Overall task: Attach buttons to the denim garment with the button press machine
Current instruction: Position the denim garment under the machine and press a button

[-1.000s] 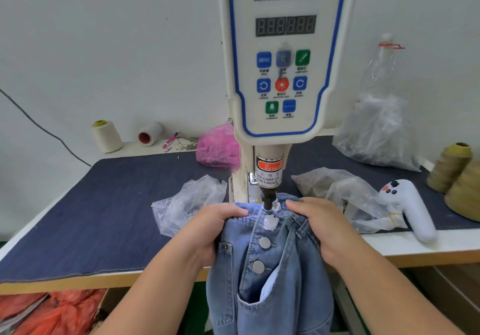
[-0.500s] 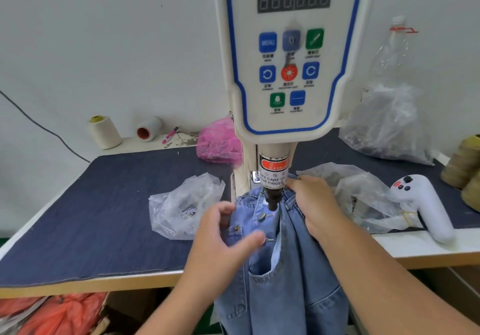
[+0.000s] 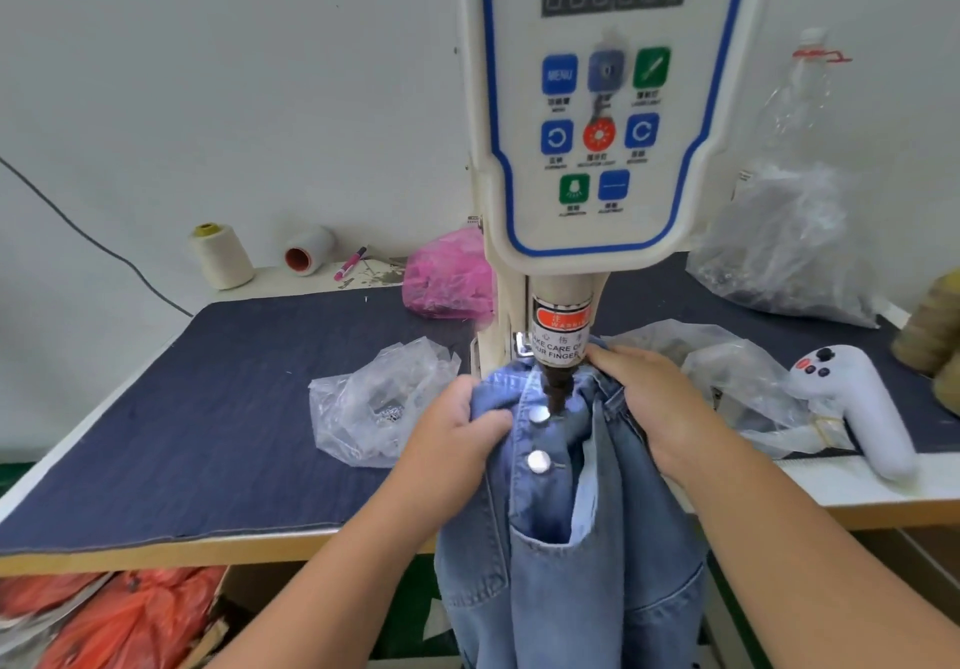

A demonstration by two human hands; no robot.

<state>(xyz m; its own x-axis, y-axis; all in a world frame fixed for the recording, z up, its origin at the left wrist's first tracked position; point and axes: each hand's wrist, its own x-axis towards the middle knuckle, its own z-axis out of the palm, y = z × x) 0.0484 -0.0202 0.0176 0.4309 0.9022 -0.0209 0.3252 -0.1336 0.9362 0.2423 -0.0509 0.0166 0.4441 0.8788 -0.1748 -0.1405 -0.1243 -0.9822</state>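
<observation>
The white button press machine (image 3: 602,138) stands at the middle of the table, its dark press head (image 3: 555,388) pointing down onto the light-blue denim garment (image 3: 566,538). The garment hangs over the table's front edge. Two silver buttons show on its placket, one (image 3: 539,414) just beside the press head and one (image 3: 537,461) lower down. My left hand (image 3: 457,440) grips the denim at the left of the placket. My right hand (image 3: 649,398) holds the waistband on the right, fingers curled over the fabric next to the press head.
A clear plastic bag (image 3: 379,408) with small metal parts lies left of the machine, another bag (image 3: 727,382) at the right. A white handheld controller (image 3: 857,408) lies near the right front edge. Thread cones (image 3: 221,255), a pink bag (image 3: 447,276) and a large clear bag (image 3: 779,247) stand at the back.
My left hand, lifted with fingers apart half a second ago, has come back down onto the denim and grips it. The garment has shifted so that two buttons show below the press head.
</observation>
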